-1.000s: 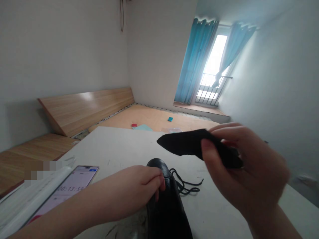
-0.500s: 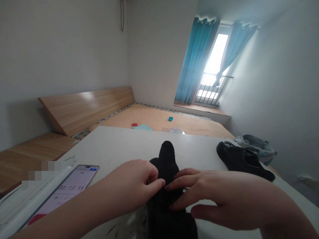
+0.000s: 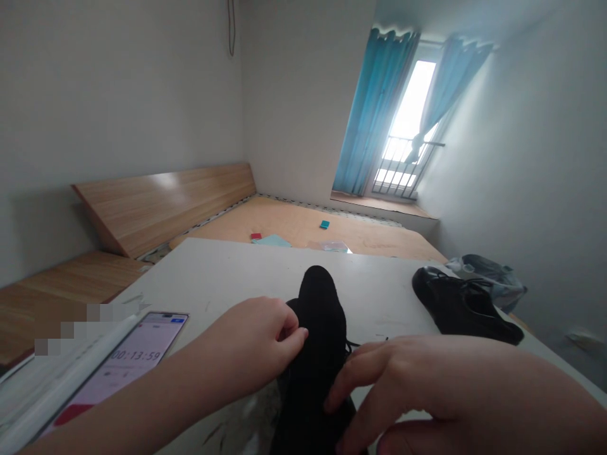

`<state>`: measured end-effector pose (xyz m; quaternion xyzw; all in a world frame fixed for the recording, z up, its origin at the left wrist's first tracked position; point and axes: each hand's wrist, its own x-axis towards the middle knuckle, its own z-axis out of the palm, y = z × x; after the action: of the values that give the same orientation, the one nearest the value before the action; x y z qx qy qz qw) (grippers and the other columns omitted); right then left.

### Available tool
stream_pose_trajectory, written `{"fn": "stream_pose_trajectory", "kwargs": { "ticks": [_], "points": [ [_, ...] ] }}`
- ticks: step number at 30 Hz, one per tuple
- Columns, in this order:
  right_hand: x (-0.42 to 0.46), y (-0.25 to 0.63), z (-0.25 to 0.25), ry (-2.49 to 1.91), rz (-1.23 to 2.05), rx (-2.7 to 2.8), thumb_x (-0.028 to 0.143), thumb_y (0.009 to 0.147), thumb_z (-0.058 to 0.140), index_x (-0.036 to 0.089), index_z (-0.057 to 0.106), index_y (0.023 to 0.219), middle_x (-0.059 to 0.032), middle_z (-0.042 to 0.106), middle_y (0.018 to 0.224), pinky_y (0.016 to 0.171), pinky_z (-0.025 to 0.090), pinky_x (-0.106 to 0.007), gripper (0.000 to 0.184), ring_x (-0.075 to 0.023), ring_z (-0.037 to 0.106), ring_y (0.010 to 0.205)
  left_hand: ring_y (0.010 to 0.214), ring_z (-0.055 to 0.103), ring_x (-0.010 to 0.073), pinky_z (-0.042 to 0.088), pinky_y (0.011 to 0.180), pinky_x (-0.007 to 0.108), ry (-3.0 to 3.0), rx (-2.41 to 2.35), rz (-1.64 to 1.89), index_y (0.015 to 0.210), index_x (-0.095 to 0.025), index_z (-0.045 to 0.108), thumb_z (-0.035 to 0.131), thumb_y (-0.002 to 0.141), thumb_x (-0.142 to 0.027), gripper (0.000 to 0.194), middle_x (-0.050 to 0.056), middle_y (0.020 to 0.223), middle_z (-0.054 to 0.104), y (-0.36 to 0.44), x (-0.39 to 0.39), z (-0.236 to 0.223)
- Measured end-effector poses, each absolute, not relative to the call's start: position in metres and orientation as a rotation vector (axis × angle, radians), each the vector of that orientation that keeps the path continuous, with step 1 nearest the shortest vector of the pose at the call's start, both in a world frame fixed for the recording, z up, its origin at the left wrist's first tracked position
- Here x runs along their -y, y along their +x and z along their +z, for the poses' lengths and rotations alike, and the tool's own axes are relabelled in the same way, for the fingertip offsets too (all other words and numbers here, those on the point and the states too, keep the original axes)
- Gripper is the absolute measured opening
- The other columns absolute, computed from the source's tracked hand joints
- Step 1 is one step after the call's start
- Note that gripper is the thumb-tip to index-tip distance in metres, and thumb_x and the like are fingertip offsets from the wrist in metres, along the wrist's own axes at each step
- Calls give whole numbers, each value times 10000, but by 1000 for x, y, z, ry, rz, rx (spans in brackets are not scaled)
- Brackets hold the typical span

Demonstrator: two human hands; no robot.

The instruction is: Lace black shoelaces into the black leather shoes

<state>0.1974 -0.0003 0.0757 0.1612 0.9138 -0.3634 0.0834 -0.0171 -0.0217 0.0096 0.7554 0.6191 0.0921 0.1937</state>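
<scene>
White tabletop (image 3: pixel 227 265) is filling our foreground, with a bed (image 3: pixel 294 213) lying beyond. We are seeing a black insole (image 3: pixel 322 303) lying lengthwise over a dark shoe (image 3: pixel 293 309), whose toe is showing at the insole's upper left; a second shoe (image 3: pixel 455 306) is sitting well apart to the right. Our left hand (image 3: pixel 270 332) is resting at the insole's left edge, fingers curled; whether they are gripping anything, we cannot tell. Our right hand (image 3: pixel 408 379) is touching its right side, fingers loosely spread, apparently gripping nothing. We are judging the step as lining up insole and shoe; the next move is probably calling for toe-first guidance, shoe held steady.
</scene>
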Motion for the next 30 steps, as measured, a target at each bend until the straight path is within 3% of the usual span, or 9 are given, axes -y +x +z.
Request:
{"fn": "stream_pose_trajectory", "kwargs": {
  "ticks": [4, 7, 9, 12, 17, 22, 26, 30],
  "points": [
    [9, 197, 68, 529, -803, -2772, 12, 783, 679, 252, 656, 1197, 63, 652, 1264, 1005, 402, -154, 479, -103, 579, 1185, 607, 573, 169, 275, 526, 295, 2119, -1749, 261, 618, -199, 650, 436, 872, -416, 397, 27, 636, 671, -17, 24, 10],
    [20, 189, 48, 470, -365, -2945, 130, 834, 680, 230, 679, 1014, 26, 705, 1081, 813, 527, -248, 206, -161, 671, 983, 611, 571, 177, 274, 522, 295, 2144, -1754, 248, 595, -198, 637, 456, 860, -430, 396, 32, 632, 665, -18, 23, 9],
    [25, 186, 34, 443, -38, -3078, 202, 839, 688, 217, 661, 897, 16, 697, 925, 620, 528, -289, 65, -185, 683, 796, 623, 572, 178, 279, 528, 291, 2148, -1740, 236, 578, -202, 622, 493, 841, -438, 377, 23, 634, 662, -19, 23, 8],
    [28, 186, 24, 481, 168, -3175, 212, 803, 723, 212, 636, 810, 29, 664, 809, 521, 486, -299, 88, -172, 651, 660, 617, 558, 166, 278, 531, 285, 2149, -1724, 236, 569, -210, 599, 559, 801, -448, 335, -4, 620, 639, -20, 24, 7],
    [25, 189, 33, 557, -23, -3067, 168, 797, 726, 215, 640, 787, 33, 662, 819, 563, 480, -280, 98, -145, 644, 656, 546, 491, 144, 251, 505, 287, 2177, -1721, 313, 547, -202, 498, 515, 836, -475, 398, -28, 550, 548, -17, 25, 5],
    [19, 175, 43, 591, -347, -2918, 147, 813, 704, 222, 670, 802, 42, 690, 908, 630, 480, -254, 83, -138, 665, 757, 610, 536, 152, 273, 534, 284, 2188, -1634, 361, 625, -214, 550, 478, 875, -404, 322, -28, 642, 627, -16, 23, 7],
    [12, 171, 46, 761, -677, -2930, 14, 760, 670, 214, 715, 854, 50, 727, 968, 870, 465, -212, 226, -119, 661, 913, 649, 563, 166, 293, 549, 284, 2171, -1614, 398, 726, -235, 604, 443, 900, -377, 277, -21, 711, 660, -17, 21, 7],
    [2, 183, 48, 645, -861, -2848, 34, 795, 637, 246, 763, 950, 39, 741, 1081, 1102, 324, -271, 290, -150, 621, 1105, 640, 568, 171, 300, 551, 284, 2184, -1606, 379, 744, -239, 596, 433, 909, -372, 267, -17, 705, 656, -17, 20, 7]
  ]
}}
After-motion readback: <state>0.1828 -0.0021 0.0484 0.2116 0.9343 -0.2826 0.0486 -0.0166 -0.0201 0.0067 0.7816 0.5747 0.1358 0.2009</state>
